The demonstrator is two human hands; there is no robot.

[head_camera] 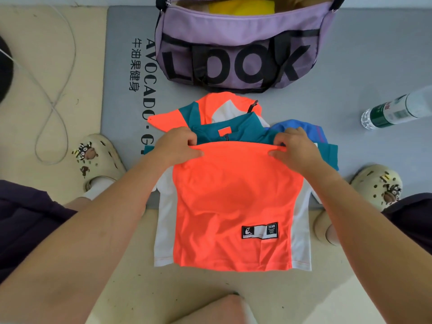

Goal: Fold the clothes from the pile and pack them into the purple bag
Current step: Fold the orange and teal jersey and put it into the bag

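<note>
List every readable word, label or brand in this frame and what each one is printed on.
"LOOK": large black letters on the side of the purple bag.
"AVOCADO·G": black print on the grey mat, cut off by the left hand.
"牛油果健身": smaller print beside it on the mat.
"TEAM": black patch on the orange shirt; its smaller text is unreadable.
Water bottle label: too blurred to read.

Beige floor [70, 54] near and left, under a grey mat [374, 54] (black lettering along its left edge); thin looped cable [67, 73] far left.
</note>
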